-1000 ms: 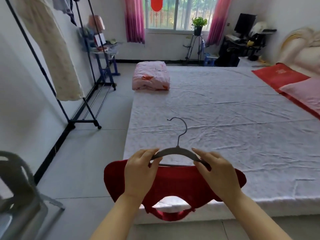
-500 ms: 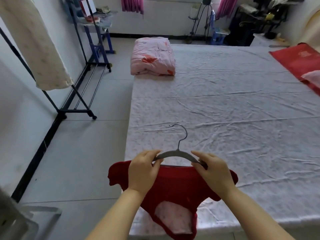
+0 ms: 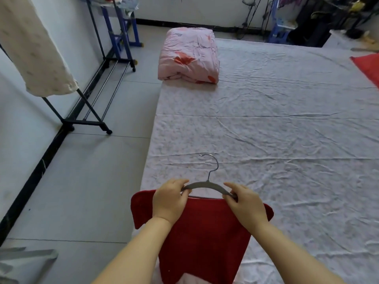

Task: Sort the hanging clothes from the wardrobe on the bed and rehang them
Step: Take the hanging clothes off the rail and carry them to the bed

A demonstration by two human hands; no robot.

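A red top (image 3: 203,232) hangs on a grey hanger (image 3: 207,184) with a metal hook, held over the near left corner of the bed (image 3: 287,140). My left hand (image 3: 170,199) grips the hanger's left arm and the red shoulder. My right hand (image 3: 245,202) grips the hanger's right arm and the other shoulder. The top lies flat on the sheet, its lower part draping toward me. A cream garment (image 3: 34,48) hangs on the black clothes rack (image 3: 86,119) at the left.
A folded pink quilt (image 3: 188,56) sits at the bed's far left corner. A red cloth (image 3: 369,66) shows at the right edge. Grey tiled floor (image 3: 82,191) lies between bed and rack. A grey chair (image 3: 22,261) is at bottom left.
The view has tilted down and closer to the bed. The red top has come down and spread flatter on the sheet; both hands keep their hold on the hanger.
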